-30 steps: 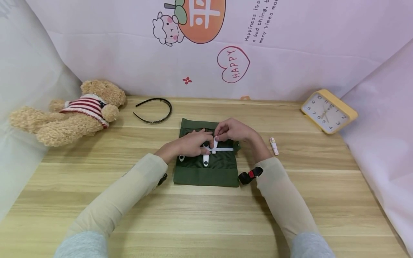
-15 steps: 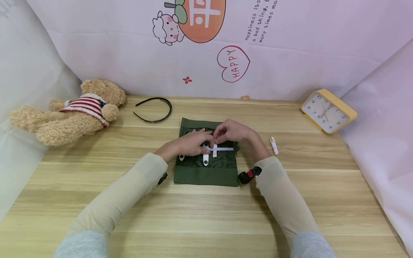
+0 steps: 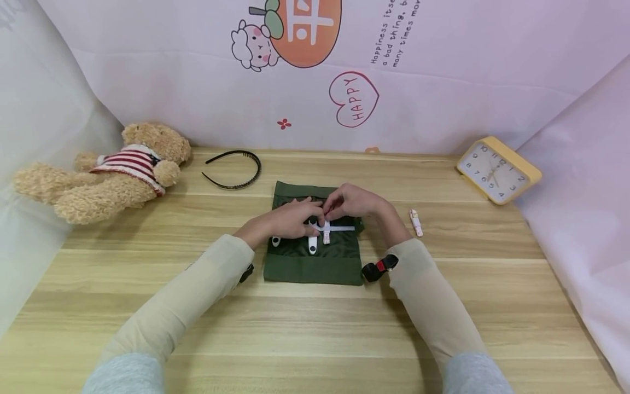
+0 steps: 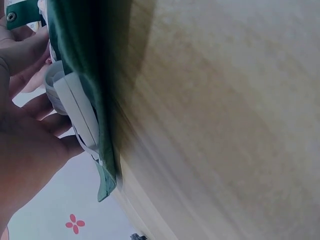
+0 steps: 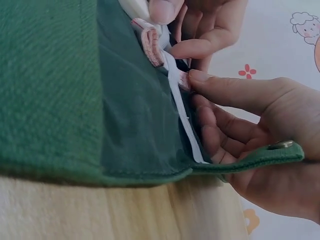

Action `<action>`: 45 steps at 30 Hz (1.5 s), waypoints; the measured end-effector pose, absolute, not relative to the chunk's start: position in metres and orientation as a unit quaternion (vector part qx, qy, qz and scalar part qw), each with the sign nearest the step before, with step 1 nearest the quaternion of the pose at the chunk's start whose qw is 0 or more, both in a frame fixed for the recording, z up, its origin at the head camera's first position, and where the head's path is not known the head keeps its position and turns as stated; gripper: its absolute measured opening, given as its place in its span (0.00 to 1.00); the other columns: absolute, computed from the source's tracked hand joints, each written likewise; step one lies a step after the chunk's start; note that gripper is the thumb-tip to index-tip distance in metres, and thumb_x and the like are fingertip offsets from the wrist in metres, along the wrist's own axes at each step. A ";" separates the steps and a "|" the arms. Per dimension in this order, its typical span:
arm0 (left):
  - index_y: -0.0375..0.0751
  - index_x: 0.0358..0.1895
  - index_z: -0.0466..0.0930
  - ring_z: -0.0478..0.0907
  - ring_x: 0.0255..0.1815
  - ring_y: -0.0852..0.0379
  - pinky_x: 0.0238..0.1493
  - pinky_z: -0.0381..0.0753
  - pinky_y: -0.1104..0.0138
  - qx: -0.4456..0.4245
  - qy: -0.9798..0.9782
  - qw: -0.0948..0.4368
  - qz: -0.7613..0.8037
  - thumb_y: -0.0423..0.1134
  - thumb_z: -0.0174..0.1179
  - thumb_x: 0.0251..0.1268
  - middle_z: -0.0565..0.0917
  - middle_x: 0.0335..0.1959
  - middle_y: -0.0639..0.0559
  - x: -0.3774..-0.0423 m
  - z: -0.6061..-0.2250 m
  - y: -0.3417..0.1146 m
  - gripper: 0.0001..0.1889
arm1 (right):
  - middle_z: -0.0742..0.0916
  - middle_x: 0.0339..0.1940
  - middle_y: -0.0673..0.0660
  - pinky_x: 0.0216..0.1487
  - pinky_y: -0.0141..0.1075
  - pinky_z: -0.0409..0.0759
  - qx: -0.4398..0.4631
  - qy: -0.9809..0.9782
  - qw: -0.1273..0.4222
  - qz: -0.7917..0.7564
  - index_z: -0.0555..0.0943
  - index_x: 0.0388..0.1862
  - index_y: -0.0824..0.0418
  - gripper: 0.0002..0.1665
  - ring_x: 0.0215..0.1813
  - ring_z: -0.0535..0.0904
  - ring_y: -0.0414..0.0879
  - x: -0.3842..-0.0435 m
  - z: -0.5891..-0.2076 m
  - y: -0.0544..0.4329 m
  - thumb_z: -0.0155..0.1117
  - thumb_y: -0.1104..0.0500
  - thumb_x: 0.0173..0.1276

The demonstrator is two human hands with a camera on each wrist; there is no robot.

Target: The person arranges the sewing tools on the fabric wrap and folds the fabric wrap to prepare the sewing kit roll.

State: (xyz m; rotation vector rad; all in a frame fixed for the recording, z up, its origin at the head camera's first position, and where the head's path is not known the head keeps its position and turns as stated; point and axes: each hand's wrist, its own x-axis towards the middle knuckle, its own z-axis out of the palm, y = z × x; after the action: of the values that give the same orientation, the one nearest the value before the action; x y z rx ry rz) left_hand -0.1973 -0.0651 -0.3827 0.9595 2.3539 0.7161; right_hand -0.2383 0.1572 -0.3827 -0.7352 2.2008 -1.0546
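Note:
A dark green fabric pouch [image 3: 313,272] lies unfolded on the table. Across it runs a white elastic band [image 3: 343,228]. My right hand [image 3: 353,201] pinches the far end of a small folded pink-and-white strip [image 3: 326,236], which passes under the band in the right wrist view, its layered end [image 5: 151,46] sticking out. Over the pouch lies my left hand [image 3: 291,219], fingers extended, thumb and index finger near the band and strip. Beside that thumb is a white-handled tool [image 3: 313,245], its upper part covered. Another white handle [image 3: 276,241] shows under the left wrist.
A second pink-and-white strip [image 3: 415,223] lies right of the pouch. Farther off are a black headband [image 3: 258,164], a teddy bear [image 3: 113,180] on the left and a yellow clock [image 3: 499,171] on the right. A printed cloth [image 3: 423,109] hangs behind the table.
The strip has slid toward me under the elastic band, its near end now farther below the band. My right hand has shifted slightly the same way. The left hand has stayed put.

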 end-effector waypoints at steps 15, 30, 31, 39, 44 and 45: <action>0.46 0.54 0.82 0.74 0.61 0.51 0.61 0.73 0.55 0.372 0.886 0.155 0.229 0.42 0.61 0.75 0.77 0.63 0.49 -0.202 -0.381 -0.058 0.10 | 0.86 0.53 0.59 0.57 0.49 0.78 -0.220 0.872 0.180 -0.399 0.83 0.57 0.64 0.18 0.55 0.79 0.53 -0.232 -0.373 0.207 0.67 0.57 0.72; 0.43 0.65 0.78 0.67 0.72 0.47 0.70 0.67 0.53 0.373 0.893 0.146 0.206 0.44 0.61 0.75 0.75 0.69 0.49 -0.197 -0.376 -0.045 0.20 | 0.85 0.53 0.59 0.55 0.47 0.76 -0.149 0.901 0.145 -0.381 0.83 0.57 0.63 0.18 0.54 0.80 0.52 -0.217 -0.368 0.272 0.69 0.56 0.72; 0.44 0.65 0.78 0.68 0.72 0.47 0.70 0.67 0.53 0.374 0.892 0.144 0.208 0.44 0.61 0.75 0.75 0.69 0.49 -0.197 -0.376 -0.044 0.19 | 0.85 0.54 0.59 0.55 0.46 0.76 -0.144 0.903 0.145 -0.379 0.83 0.58 0.63 0.19 0.55 0.79 0.52 -0.216 -0.367 0.276 0.69 0.56 0.72; 0.46 0.64 0.79 0.69 0.70 0.49 0.66 0.70 0.55 0.382 0.891 0.140 0.203 0.45 0.63 0.74 0.75 0.68 0.49 -0.197 -0.381 -0.037 0.20 | 0.84 0.58 0.62 0.54 0.41 0.77 -0.120 0.913 0.134 -0.367 0.81 0.60 0.65 0.21 0.56 0.79 0.54 -0.209 -0.366 0.304 0.68 0.56 0.73; 0.47 0.65 0.79 0.68 0.72 0.49 0.68 0.69 0.55 0.387 0.890 0.153 0.185 0.46 0.63 0.74 0.75 0.69 0.50 -0.198 -0.382 -0.032 0.20 | 0.84 0.57 0.63 0.50 0.34 0.78 -0.111 0.911 0.134 -0.373 0.82 0.60 0.65 0.22 0.54 0.80 0.52 -0.206 -0.370 0.321 0.69 0.56 0.72; 0.47 0.65 0.79 0.67 0.72 0.49 0.69 0.68 0.55 0.389 0.890 0.157 0.180 0.46 0.63 0.74 0.74 0.70 0.50 -0.198 -0.382 -0.032 0.20 | 0.84 0.56 0.64 0.49 0.34 0.79 -0.110 0.909 0.138 -0.377 0.81 0.60 0.67 0.23 0.53 0.80 0.53 -0.205 -0.370 0.324 0.69 0.56 0.72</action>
State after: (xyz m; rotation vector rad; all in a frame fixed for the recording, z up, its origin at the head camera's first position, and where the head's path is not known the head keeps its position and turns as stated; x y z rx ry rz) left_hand -0.1983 -0.0315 -0.3823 1.1134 2.5466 0.5148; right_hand -0.2051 0.3237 -0.3703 -0.3185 2.6303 -1.0913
